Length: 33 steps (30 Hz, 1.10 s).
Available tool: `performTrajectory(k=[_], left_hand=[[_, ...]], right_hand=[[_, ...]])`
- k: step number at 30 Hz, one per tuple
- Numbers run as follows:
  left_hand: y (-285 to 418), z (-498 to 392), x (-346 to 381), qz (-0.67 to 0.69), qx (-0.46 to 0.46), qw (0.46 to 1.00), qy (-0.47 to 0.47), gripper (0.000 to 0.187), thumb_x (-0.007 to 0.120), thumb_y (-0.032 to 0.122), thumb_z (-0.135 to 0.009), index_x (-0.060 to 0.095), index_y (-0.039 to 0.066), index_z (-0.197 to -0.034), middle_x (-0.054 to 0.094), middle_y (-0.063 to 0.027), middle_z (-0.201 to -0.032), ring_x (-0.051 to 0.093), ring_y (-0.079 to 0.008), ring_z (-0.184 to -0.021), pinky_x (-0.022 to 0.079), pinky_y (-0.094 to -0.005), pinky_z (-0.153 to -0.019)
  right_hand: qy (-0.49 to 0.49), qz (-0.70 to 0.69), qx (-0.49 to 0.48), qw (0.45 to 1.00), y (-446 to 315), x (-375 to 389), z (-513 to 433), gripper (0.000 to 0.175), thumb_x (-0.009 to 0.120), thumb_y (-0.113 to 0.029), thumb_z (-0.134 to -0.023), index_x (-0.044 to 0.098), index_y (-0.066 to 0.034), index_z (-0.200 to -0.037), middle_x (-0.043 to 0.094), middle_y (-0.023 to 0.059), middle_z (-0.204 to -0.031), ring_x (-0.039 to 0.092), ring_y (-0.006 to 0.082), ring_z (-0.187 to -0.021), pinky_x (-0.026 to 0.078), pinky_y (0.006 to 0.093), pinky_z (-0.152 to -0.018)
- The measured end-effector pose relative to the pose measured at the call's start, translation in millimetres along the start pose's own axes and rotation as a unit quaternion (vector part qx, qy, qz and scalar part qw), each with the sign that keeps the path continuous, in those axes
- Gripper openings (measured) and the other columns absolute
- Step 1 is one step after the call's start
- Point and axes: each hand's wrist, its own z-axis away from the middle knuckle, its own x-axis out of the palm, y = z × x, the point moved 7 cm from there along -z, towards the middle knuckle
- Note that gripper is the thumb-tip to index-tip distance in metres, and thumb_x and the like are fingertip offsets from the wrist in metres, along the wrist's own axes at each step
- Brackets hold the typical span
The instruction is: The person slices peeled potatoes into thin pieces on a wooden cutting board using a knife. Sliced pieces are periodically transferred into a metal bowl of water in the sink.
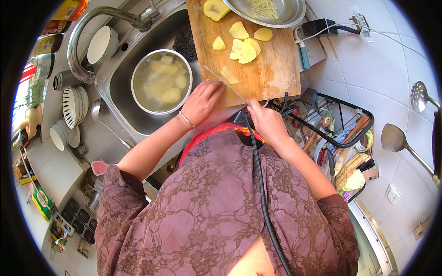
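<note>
On a wooden cutting board [276, 77], my right hand [266, 119] grips a knife [231, 88], whose thin blade points up and to the left. My left hand [203, 101] rests at the board's near left edge, its fingertips beside the blade; whether they press on a piece is hidden. Just beyond the blade lie thin potato slices [229, 75]. Farther up the board are several cut potato pieces [248, 52] and a larger potato half [215, 9]. A metal bowl [293, 20] with potato strips [262, 8] stands at the board's far end.
Left of the board, a metal bowl [134, 81] of peeled potatoes in water sits in the steel sink [119, 89], under a curved faucet [72, 51]. White bowls [102, 45] and a ladle [97, 110] lie left of it. A black wire rack [366, 127] stands at right; a black cable [260, 179] hangs before me.
</note>
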Motion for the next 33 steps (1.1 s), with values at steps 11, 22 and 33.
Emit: performTrajectory(k=[11,22,33], left_hand=[[1,2,2,-0.001,-0.001,1.000,0.011,0.051,0.057,0.010,-0.093,0.061,-0.001,-0.142,0.058,-0.0168,-0.141,0.055,-0.0371,-0.134,0.043,-0.0481,-0.119],[1,2,-2,0.007,-0.008,1.000,0.021,0.050,0.059,0.008,-0.091,0.062,-0.001,-0.140,0.058,-0.0165,-0.138,0.056,-0.0376,-0.131,0.045,-0.0481,-0.117],[-1,1,0,-0.016,-0.008,1.000,0.015,0.049,0.057,0.011,-0.091,0.062,-0.001,-0.139,0.058,-0.0164,-0.141,0.055,-0.0369,-0.134,0.042,-0.0487,-0.120]], right_hand=[[0.054,-0.089,0.021,0.994,2,15,-41,0.022,0.059,-0.021,-0.109,0.059,-0.0032,-0.121,0.067,0.0258,-0.073,0.069,0.0476,-0.071,0.052,0.0566,-0.060],[0.011,-0.026,0.005,1.000,0,6,-8,0.020,0.055,-0.025,-0.110,0.056,-0.0091,-0.121,0.072,0.0223,-0.077,0.071,0.0467,-0.074,0.057,0.0569,-0.062],[0.002,0.019,-0.016,1.000,-3,5,-7,0.017,0.055,-0.023,-0.109,0.055,-0.0095,-0.120,0.072,0.0198,-0.077,0.072,0.0444,-0.072,0.058,0.0557,-0.061]])
